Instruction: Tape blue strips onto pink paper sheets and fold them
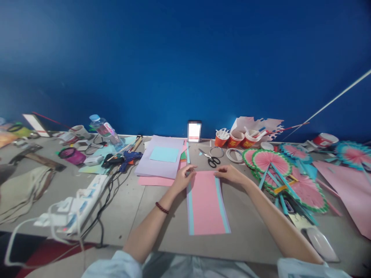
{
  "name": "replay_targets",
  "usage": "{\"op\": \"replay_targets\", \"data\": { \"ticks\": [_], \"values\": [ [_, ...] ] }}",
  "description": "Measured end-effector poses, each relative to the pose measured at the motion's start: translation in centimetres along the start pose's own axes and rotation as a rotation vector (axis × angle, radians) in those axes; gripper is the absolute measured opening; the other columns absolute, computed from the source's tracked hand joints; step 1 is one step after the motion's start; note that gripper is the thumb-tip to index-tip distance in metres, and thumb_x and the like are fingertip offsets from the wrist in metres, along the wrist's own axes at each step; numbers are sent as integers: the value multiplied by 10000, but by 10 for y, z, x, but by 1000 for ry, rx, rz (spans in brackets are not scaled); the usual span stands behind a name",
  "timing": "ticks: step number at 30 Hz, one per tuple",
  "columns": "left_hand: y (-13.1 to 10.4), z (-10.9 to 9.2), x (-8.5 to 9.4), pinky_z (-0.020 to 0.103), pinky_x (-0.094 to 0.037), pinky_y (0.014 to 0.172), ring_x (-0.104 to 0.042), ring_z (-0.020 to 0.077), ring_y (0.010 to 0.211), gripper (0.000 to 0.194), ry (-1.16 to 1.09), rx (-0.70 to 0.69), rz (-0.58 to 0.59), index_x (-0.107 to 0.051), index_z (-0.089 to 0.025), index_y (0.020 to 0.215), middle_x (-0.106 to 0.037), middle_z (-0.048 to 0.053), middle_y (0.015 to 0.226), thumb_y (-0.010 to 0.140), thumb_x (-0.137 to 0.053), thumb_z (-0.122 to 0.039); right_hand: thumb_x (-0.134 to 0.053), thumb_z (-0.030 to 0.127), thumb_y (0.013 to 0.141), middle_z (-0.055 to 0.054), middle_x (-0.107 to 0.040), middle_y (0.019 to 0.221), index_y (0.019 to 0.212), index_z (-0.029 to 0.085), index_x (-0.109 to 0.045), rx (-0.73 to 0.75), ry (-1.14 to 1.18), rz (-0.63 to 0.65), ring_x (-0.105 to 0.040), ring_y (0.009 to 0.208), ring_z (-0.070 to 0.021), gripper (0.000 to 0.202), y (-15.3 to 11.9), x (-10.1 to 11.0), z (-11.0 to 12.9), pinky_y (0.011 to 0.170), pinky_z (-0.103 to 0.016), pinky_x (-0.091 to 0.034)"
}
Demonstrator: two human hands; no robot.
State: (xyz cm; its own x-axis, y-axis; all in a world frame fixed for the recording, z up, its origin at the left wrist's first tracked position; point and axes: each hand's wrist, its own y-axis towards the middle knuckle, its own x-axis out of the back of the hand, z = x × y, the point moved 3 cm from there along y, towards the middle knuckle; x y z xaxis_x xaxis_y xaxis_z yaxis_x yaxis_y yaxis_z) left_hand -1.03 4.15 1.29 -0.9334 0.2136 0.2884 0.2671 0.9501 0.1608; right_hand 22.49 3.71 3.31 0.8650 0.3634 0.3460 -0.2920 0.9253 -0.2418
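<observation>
A pink paper sheet [205,204] with light blue and lilac strips down both long sides lies on the table in front of me. My left hand [184,178] pinches its far left corner between thumb and fingers. At the far right corner, my right hand [231,173] grips the paper the same way. Beyond the sheet lie black-handled scissors [211,158], their blades pointing up and left. Left of my left hand is a stack of lilac paper [158,166] with a light blue piece [164,154] on top and pink sheets beneath.
Pleated pink fans [271,162], a mouse [321,244] and a large pink sheet [348,193] lie to the right. Red cups [235,139] and tape rolls [234,155] stand behind. At left are a power strip [87,202], a bottle [107,131], a glue gun [127,159] and a hammer [40,156].
</observation>
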Motion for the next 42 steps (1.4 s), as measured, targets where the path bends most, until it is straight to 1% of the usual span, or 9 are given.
{"op": "replay_targets", "data": {
  "ticks": [5,11,17,22,24,29,32,38,42],
  "values": [
    [2,3,3,251,-449,713,-589,164,835,361,-95,77,-21,-657,-168,1045,-646,47,918,746,-654,-369,-664,518,685,51,-481,498,687,142,-661,-19,87,-135,-344,452,-69,377,-10,0,-3,443,-215,-220],
    [5,-3,5,215,-379,538,-478,95,568,477,-276,199,-34,-679,-128,992,-532,-25,636,648,-714,-456,-668,489,669,37,-521,513,594,160,-669,80,-75,-279,-400,504,-91,337,-13,14,4,491,-224,-279],
    [8,-43,7,222,-408,551,-522,111,603,324,-282,230,-90,-655,-139,698,-584,-3,626,618,-739,-441,-648,501,703,41,-483,412,726,172,-725,102,-164,-344,-383,403,-91,339,-25,34,31,424,-230,-291],
    [10,-86,17,199,-375,455,-497,91,523,291,-245,189,-114,-670,-145,758,-576,-10,591,670,-722,-417,-641,447,743,-39,-684,685,894,180,-705,259,-62,-428,-553,481,-135,313,-47,41,66,487,-264,-451],
    [7,-104,24,200,-389,461,-526,102,555,256,-183,107,-137,-676,-154,793,-608,8,645,719,-692,-398,-635,417,761,-49,-698,763,882,194,-694,357,-76,-499,-598,539,-152,260,-61,41,81,552,-291,-502],
    [-15,-132,36,244,-480,628,-603,151,786,116,24,-352,-194,-685,-191,801,-672,58,880,816,-622,-287,-587,336,824,-51,-715,915,842,248,-686,583,-326,-629,-665,859,-220,134,-96,29,99,801,-369,-535],
    [-36,-116,30,292,-490,773,-602,177,899,109,201,-427,-159,-683,-209,846,-667,65,926,854,-585,-257,-571,291,839,-49,-719,942,837,257,-685,628,-425,-636,-663,918,-218,118,-106,14,81,858,-373,-523],
    [-72,-44,5,260,-452,698,-588,155,809,152,616,-339,-22,-656,-216,874,-636,36,857,897,-506,-201,-509,250,882,-53,-719,955,886,247,-696,551,-636,-444,-672,892,-209,186,-98,-32,4,784,-343,-543],
    [-77,-25,-6,266,-439,693,-570,164,825,155,715,-285,142,-643,-205,887,-619,35,867,902,-492,-172,-439,233,907,-60,-715,914,874,242,-703,478,-729,-370,-667,835,-216,266,-91,-49,-26,711,-343,-548]
  ]
}}
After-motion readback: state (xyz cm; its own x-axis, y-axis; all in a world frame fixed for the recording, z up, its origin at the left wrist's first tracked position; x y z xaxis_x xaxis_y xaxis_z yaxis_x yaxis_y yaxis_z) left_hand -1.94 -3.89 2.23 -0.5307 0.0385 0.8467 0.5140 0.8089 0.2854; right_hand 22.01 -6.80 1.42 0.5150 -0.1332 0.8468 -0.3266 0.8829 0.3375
